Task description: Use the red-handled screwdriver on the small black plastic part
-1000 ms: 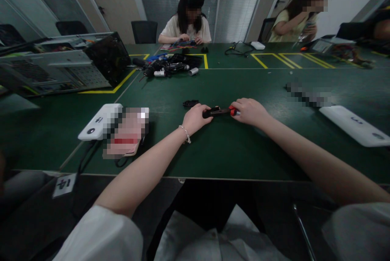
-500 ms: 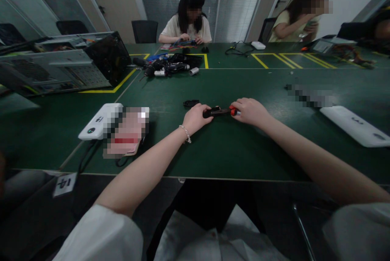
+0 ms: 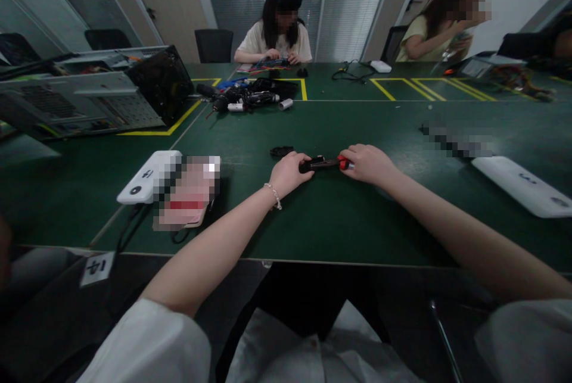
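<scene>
My left hand (image 3: 290,173) is closed around a small black plastic-looking part (image 3: 311,164) just over the green table. My right hand (image 3: 367,162) grips the red handles of pliers (image 3: 331,163), whose dark jaws point left and meet the black part. Exactly where the jaws bite cannot be made out. Another small black piece (image 3: 281,151) lies on the table just beyond my left hand.
To the left are a white power bank (image 3: 149,177) and a phone (image 3: 190,195). An opened computer case (image 3: 89,94) stands behind them. Tools, including a drill (image 3: 221,100), lie farther back. Another white power bank (image 3: 522,186) is at right. Two people sit across the table.
Both hands keep the same hold on the pliers and black part. The whole view has shifted very slightly; the person at far right has moved their hands a little.
</scene>
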`<state>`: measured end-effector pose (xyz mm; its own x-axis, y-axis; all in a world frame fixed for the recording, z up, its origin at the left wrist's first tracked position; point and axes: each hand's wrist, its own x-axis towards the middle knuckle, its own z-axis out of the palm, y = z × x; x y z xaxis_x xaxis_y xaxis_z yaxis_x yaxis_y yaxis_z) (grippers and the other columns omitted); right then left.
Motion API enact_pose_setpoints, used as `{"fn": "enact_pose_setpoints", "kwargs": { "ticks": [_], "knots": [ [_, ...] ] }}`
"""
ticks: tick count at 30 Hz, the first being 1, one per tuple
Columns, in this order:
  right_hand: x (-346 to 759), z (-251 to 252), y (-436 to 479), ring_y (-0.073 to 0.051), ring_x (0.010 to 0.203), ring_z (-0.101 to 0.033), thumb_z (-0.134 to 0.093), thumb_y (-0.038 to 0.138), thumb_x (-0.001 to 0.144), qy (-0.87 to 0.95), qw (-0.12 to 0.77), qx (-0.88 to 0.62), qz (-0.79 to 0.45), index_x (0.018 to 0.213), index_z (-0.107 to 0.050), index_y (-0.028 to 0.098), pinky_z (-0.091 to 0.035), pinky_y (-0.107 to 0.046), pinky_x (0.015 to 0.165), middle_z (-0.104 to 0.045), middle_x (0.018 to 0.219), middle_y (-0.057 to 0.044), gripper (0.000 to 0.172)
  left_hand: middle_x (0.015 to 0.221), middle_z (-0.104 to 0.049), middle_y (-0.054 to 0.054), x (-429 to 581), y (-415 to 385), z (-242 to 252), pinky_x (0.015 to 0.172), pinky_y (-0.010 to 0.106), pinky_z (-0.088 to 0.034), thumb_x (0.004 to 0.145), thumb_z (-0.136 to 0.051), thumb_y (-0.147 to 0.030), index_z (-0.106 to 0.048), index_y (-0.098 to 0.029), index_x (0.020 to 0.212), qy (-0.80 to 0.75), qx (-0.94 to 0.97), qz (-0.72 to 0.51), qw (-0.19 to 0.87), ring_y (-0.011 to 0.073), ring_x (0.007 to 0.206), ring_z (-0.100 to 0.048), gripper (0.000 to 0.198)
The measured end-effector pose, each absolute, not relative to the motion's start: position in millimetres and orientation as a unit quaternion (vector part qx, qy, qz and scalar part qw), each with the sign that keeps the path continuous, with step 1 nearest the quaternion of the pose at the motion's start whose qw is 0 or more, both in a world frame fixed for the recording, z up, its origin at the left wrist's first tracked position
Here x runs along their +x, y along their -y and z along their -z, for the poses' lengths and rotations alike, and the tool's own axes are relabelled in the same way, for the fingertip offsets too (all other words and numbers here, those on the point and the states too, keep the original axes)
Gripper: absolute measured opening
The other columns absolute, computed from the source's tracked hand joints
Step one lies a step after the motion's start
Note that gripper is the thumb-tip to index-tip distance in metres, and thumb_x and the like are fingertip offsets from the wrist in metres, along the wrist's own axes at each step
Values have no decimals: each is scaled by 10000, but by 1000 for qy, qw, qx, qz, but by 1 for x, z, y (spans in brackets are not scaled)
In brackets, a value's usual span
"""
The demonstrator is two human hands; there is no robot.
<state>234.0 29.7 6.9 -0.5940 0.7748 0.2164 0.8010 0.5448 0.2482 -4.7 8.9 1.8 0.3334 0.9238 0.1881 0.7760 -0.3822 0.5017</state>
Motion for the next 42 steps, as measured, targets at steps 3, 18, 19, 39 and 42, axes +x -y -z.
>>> {"fn": "enact_pose_setpoints", "kwargs": {
  "ticks": [3, 18, 19, 39, 42],
  "knots": [
    [235, -7, -31, -220, 787, -571, -447, 375, 834, 879, 38, -449, 157, 1004, -639, 149, -419, -329, 669, -639, 898, -120, 341, 1033, -633, 65, -5, -9, -3, 784, 311, -496, 784, -635, -338, -645, -187, 1071, -531, 800, -225, 168, 196, 908, -607, 324],
    [234, -8, -30, -214, 773, -571, -459, 357, 827, 879, 43, -451, 151, 977, -643, 143, -422, -324, 676, -635, 868, -113, 319, 1026, -630, 66, -4, -9, -3, 803, 323, -496, 779, -637, -320, -648, -187, 1066, -533, 799, -224, 167, 199, 909, -611, 317],
    [234, -8, -30, -212, 770, -570, -458, 360, 827, 879, 43, -451, 150, 977, -643, 145, -422, -320, 671, -634, 863, -109, 320, 1031, -630, 67, -4, -9, -2, 806, 324, -496, 777, -638, -319, -648, -186, 1069, -533, 799, -225, 168, 200, 915, -610, 320],
    [233, -11, -29, -217, 772, -576, -458, 365, 827, 880, 40, -451, 146, 996, -647, 136, -432, -331, 666, -640, 898, -128, 342, 1021, -630, 68, -5, -10, -2, 802, 327, -497, 781, -633, -336, -646, -183, 1073, -529, 801, -223, 168, 203, 908, -608, 330],
    [232, -11, -28, -219, 779, -575, -458, 363, 825, 877, 35, -454, 153, 1007, -644, 145, -426, -332, 673, -639, 888, -121, 339, 1026, -634, 67, -5, -10, -2, 806, 322, -495, 783, -631, -331, -647, -188, 1066, -530, 802, -222, 164, 204, 915, -609, 318]
  ]
}}
